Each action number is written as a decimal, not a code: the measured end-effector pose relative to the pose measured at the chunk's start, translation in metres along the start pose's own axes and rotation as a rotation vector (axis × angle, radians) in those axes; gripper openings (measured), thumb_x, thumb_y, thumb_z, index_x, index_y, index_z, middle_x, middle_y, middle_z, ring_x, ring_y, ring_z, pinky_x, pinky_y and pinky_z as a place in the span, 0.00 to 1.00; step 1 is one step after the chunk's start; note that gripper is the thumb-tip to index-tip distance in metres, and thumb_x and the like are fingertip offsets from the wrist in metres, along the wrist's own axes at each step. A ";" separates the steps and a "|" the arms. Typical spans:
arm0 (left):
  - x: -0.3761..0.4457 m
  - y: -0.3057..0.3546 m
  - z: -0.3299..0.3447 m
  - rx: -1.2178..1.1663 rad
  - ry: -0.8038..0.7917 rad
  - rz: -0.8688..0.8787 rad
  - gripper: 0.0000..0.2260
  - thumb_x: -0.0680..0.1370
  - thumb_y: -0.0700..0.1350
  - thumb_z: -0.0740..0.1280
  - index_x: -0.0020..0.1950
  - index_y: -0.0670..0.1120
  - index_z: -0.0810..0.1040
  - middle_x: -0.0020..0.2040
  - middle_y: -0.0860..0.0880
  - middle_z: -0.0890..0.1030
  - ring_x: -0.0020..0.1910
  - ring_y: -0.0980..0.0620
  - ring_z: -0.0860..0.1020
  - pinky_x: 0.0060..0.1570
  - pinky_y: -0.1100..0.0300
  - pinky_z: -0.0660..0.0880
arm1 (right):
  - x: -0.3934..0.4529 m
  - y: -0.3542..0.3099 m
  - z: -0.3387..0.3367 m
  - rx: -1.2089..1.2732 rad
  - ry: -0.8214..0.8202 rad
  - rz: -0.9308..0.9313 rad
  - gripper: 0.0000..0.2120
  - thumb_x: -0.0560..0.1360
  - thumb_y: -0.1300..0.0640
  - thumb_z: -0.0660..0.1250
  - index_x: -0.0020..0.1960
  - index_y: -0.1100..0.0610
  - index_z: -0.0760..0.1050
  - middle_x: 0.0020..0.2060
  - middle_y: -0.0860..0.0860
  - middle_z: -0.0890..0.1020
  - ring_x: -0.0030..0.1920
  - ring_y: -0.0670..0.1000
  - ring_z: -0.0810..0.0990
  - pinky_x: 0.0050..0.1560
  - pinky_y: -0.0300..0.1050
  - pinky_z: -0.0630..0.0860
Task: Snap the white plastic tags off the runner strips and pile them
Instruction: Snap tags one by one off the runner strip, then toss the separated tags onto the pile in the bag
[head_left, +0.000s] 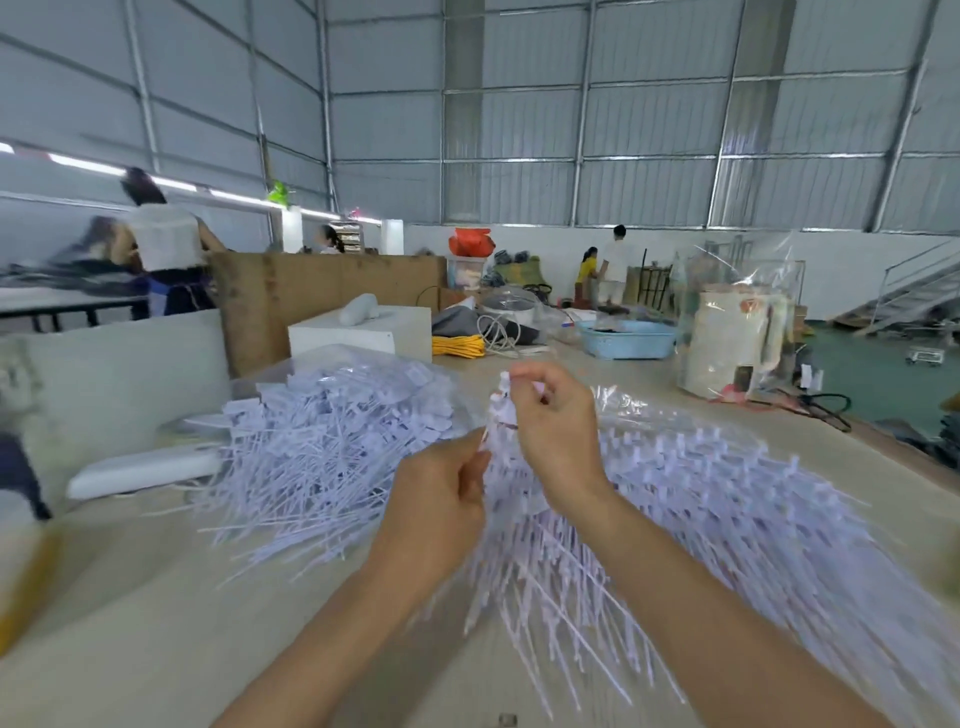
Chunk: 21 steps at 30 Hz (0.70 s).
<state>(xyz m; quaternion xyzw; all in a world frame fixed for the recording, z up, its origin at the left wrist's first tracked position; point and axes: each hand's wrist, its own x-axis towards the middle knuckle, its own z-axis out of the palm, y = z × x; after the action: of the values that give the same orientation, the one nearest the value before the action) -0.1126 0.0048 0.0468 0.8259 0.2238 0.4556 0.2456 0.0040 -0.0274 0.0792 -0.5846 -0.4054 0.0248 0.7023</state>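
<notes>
A runner strip (500, 415) of white plastic tags stands upright between my hands at the middle of the view. My left hand (441, 493) grips its lower part, the fingers curled round it. My right hand (556, 431) pinches the strip's top end between thumb and fingertips. A heap of loose white tags (332, 421) lies on the table to the left. A wider spread of tags on their strips (727, 509) fans out to the right and towards me, partly under my right forearm.
The beige table (156, 613) runs to an edge at the right. Behind the piles stand a white box (363, 332), yellow cord (457, 347), a blue basin (628, 340) and a bagged white container (732, 343). People work at the far left and back.
</notes>
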 end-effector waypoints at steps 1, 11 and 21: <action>-0.005 -0.013 -0.014 0.033 0.016 -0.031 0.12 0.78 0.36 0.62 0.59 0.41 0.80 0.34 0.52 0.80 0.33 0.57 0.77 0.33 0.75 0.67 | -0.003 0.004 0.011 -0.012 -0.060 -0.024 0.06 0.79 0.61 0.61 0.49 0.55 0.77 0.39 0.47 0.78 0.33 0.37 0.75 0.35 0.30 0.72; 0.022 -0.130 -0.074 0.460 -0.110 -0.151 0.22 0.76 0.30 0.59 0.68 0.43 0.72 0.51 0.41 0.82 0.53 0.44 0.79 0.49 0.62 0.69 | 0.009 0.052 0.053 -1.154 -0.289 -0.117 0.12 0.77 0.50 0.63 0.59 0.47 0.78 0.75 0.56 0.50 0.71 0.61 0.55 0.66 0.57 0.62; 0.094 -0.166 -0.008 0.675 -0.287 -0.014 0.26 0.76 0.31 0.59 0.74 0.44 0.64 0.61 0.39 0.67 0.56 0.43 0.71 0.48 0.61 0.67 | 0.042 0.059 0.048 -0.885 -0.249 -0.133 0.35 0.74 0.70 0.63 0.76 0.63 0.50 0.71 0.58 0.60 0.57 0.56 0.74 0.48 0.32 0.64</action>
<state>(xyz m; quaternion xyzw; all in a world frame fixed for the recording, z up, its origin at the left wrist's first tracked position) -0.0987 0.1913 0.0098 0.9143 0.3306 0.2339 -0.0088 0.0295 0.0512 0.0520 -0.7934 -0.4950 -0.1258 0.3312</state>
